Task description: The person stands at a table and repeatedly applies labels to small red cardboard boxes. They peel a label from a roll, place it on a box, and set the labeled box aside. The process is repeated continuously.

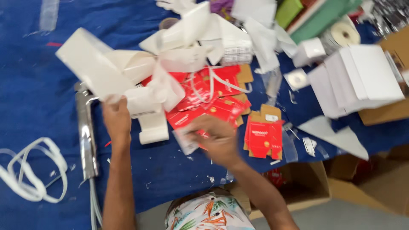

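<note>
Flat red cardboard cartons (213, 104) under the blurred right hand (215, 136), grip unclear; left hand (116, 119) clamps glossy white sheet (91, 64).

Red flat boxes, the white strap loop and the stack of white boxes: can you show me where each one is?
Red flat boxes (213, 96): head view, middle of the red pile.
White strap loop (32, 170): head view, on its bundled bands.
Stack of white boxes (362, 79): head view, top box's face.

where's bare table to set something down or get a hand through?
Free: blue cloth at far left, bordered by the white strap loops below and the white card pile. Crowded: the middle, where left hand and right hand work among red cartons.
</note>
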